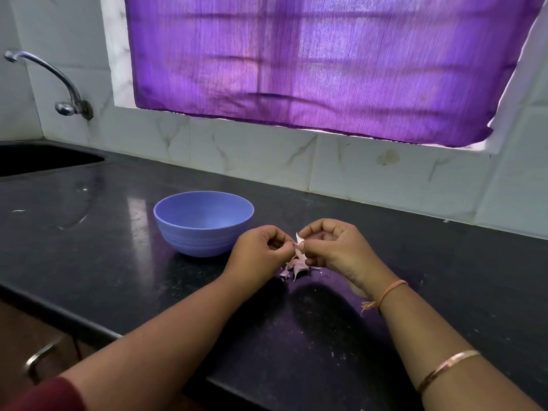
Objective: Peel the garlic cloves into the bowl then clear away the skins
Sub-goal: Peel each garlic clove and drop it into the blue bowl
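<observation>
In the head view, the blue bowl (204,222) stands on the dark tabletop (118,262), and I use it as the landmark for all places. Just to the right of the bowl and a little nearer to the person, the left hand (261,247) and the right hand (335,247) meet above the tabletop. Both are curled, with their fingertips pressed together on one garlic clove (299,241); a pale strip of skin stands up between them, so I judge that one hand holds the clove steady while the other pulls the skin away. The work is held close to the bowl, probably so that the peeled clove has only a short way to go into it. From this angle I cannot tell if any cloves already lie inside the bowl. Directly under the hands, a small heap of purple-white skins (296,266) lies on the tabletop, apart from the bowl; it seems the skins fall in one place so that they are easy to gather afterwards. Far to the left of the bowl are the sink (44,161) and the tap (50,75).
</observation>
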{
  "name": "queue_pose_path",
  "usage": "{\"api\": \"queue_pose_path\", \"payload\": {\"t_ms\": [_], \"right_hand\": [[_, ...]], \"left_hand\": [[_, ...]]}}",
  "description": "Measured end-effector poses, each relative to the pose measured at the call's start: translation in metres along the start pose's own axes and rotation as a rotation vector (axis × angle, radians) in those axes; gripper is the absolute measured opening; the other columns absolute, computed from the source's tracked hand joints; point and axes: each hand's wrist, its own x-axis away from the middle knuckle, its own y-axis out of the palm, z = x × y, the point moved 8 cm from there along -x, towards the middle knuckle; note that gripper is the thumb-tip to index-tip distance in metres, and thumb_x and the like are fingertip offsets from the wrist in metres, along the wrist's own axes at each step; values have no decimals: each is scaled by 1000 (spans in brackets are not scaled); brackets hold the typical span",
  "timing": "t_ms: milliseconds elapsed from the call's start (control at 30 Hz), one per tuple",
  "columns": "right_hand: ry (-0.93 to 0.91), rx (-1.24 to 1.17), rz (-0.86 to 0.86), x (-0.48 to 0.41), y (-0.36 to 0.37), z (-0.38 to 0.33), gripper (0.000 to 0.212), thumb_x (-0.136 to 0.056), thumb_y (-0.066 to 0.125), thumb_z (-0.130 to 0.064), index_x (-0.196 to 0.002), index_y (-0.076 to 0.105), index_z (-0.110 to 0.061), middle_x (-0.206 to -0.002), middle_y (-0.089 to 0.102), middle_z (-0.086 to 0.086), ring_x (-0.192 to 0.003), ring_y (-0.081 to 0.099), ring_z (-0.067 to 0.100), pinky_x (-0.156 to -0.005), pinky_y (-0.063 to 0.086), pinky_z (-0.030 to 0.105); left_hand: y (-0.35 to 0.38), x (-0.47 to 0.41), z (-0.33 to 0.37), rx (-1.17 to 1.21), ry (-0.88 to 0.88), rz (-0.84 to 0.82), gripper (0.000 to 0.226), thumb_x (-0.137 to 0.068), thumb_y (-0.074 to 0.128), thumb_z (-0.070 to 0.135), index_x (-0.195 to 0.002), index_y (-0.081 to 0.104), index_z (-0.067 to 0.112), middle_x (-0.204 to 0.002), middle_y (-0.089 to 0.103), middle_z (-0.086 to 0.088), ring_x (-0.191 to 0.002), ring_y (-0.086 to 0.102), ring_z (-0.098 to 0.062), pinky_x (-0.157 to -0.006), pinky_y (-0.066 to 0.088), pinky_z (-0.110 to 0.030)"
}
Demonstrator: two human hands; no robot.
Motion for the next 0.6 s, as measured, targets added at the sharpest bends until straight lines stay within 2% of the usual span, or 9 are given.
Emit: {"api": "queue_pose_path", "payload": {"t_ms": [67,167,300,367,467,533,600], "right_hand": [[33,-37,-29,1,2,2,13,-79,61,8,-83,65,-3,-69,59,13,-58,54,15,-58,52,26],[67,-68,-46,2,2,4,16,-81,54,10,-79,63,-3,-65,55,9,-57,50,13,-54,49,24],[103,-134,-55,3,2,5,21,-83,48,10,-77,61,-5,-63,51,6,-55,47,11,-48,45,20],[112,-155,-53,2,1,6,20,-84,48,9,-85,62,-5,-65,53,6,-56,48,11,-49,45,20],[94,-166,-50,2,1,8,20,-83,56,10,-97,60,-3,-71,56,10,-60,54,13,-52,48,22],[69,-157,-35,1,0,7,20,-80,62,9,-99,59,2,-77,59,14,-64,57,16,-56,51,23],[46,-129,-12,-1,-3,7,21,-77,67,8,-96,61,4,-80,62,15,-68,60,20,-59,52,25]], "left_hand": [[-3,-1,-3,5,-18,36,18,-85,62,10,-70,63,21,-60,62,14,-50,55,8,-50,40,-6],[-4,-2,-6,-3,-48,63,13,-86,60,12,-76,65,18,-66,66,10,-58,60,1,-57,47,-11],[-6,-4,-14,36,-118,83,8,-88,60,15,-84,65,11,-77,70,-1,-78,67,-20,-76,57,-37],[-5,-3,-15,74,-138,79,8,-87,61,14,-81,65,10,-74,70,-3,-77,68,-24,-77,57,-44],[-4,-1,-13,113,-128,74,18,-86,62,19,-76,67,6,-68,70,-6,-71,68,-27,-74,57,-46],[-3,0,-11,138,-116,62,24,-87,63,23,-73,67,5,-66,69,-7,-64,65,-23,-71,58,-47],[-3,0,-12,146,-116,57,19,-85,66,22,-73,67,8,-67,69,-5,-64,64,-19,-70,58,-46]]}}
